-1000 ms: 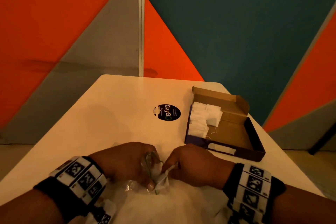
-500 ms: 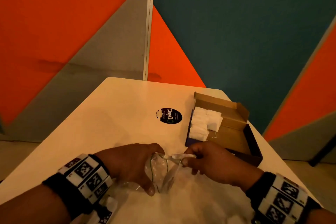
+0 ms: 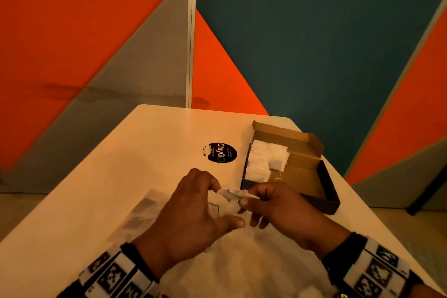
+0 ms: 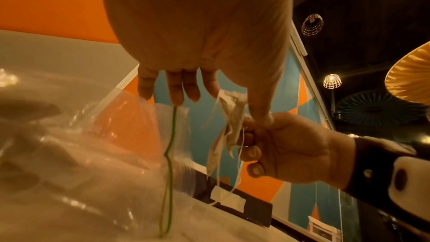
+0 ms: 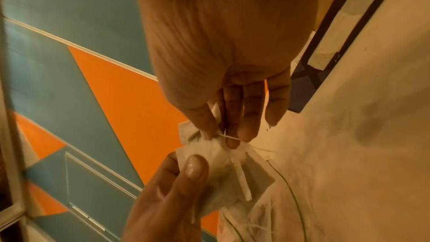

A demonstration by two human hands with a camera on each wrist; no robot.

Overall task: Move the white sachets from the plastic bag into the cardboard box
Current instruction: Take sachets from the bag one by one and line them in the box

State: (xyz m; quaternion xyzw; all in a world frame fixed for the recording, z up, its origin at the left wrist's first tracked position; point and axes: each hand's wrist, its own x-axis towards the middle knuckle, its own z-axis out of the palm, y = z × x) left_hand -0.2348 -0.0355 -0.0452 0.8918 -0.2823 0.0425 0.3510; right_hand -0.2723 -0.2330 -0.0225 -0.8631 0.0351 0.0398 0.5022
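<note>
Bag [image 3: 142, 210] lies crumpled on worktop [image 3: 101, 176] at left, clear, limp, slippery film. Left hand [image 3: 193, 215] over the bag mouth, fingers spread and relaxed, thumb tip touching the sachets; not clamped on anything. Sachets [image 3: 232, 195] in a small bunch between both hands, above worktop, strings dangling. Right hand [image 3: 273, 205] pinches the bunch at its top with thumb and forefingers. They look light, soft, crushable, strings likely to snag; best held by the paper body, not the threads. Box [image 3: 312, 176] at right, open, with more sachets [image 3: 263, 159] stacked at its far-left end.
</note>
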